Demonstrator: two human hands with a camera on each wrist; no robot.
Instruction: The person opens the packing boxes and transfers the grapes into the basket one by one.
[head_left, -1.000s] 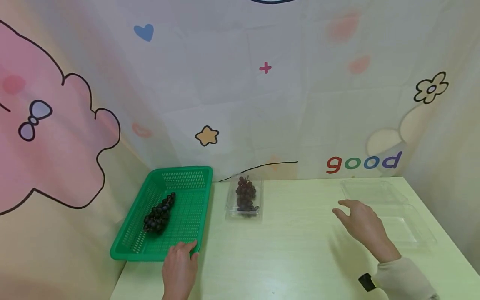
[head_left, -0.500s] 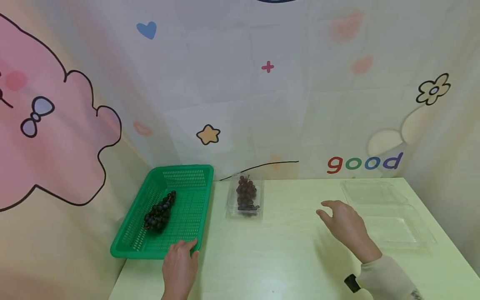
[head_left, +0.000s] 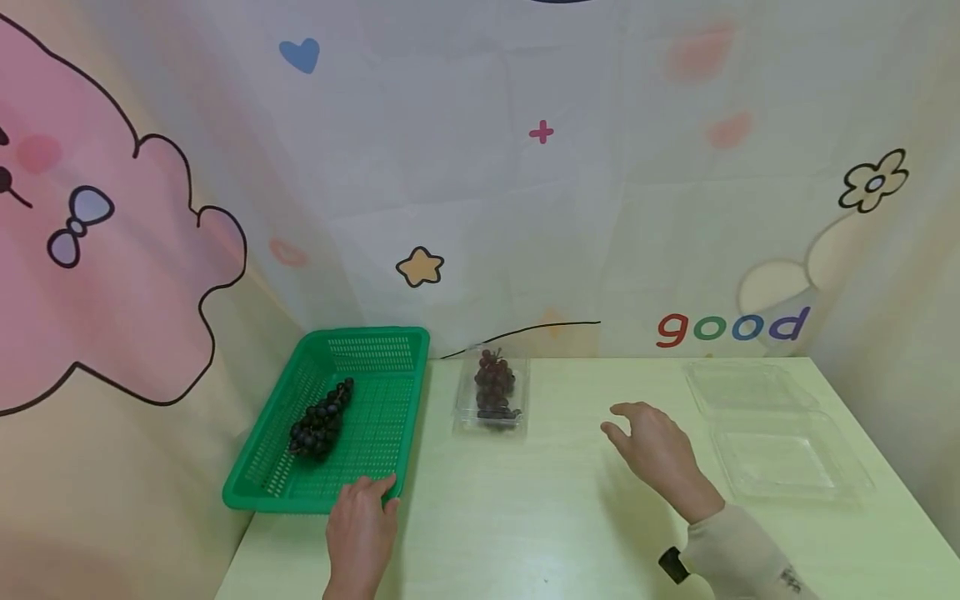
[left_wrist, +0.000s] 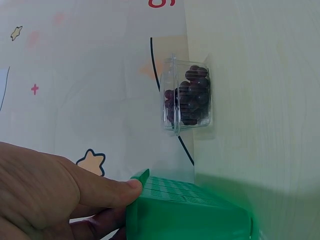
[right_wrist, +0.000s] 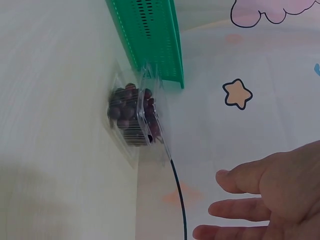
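Note:
At the left of the head view a green plastic basket [head_left: 378, 417] holds a bunch of dark grapes [head_left: 321, 421]. My left hand [head_left: 362, 529] grips its near right corner; in the left wrist view the thumb [left_wrist: 107, 192] lies on the rim, with fingers curled beneath. Right of the basket, a lidded clear plastic box [head_left: 465, 400] contains another bunch of grapes [head_left: 495, 383]. My right hand [head_left: 660, 454] hovers above the table to the right of that box, fingers spread and holding nothing.
A second clear plastic box [head_left: 780, 458] lies with its lid folded back at the table's right side. The pale table [head_left: 525, 525] meets a printed curtain [head_left: 480, 167] at the back, with more curtain on both sides.
My right hand has moved left, away from the opened clear box and toward the box of grapes. The left hand keeps its place on the basket corner. The head view has shifted slightly.

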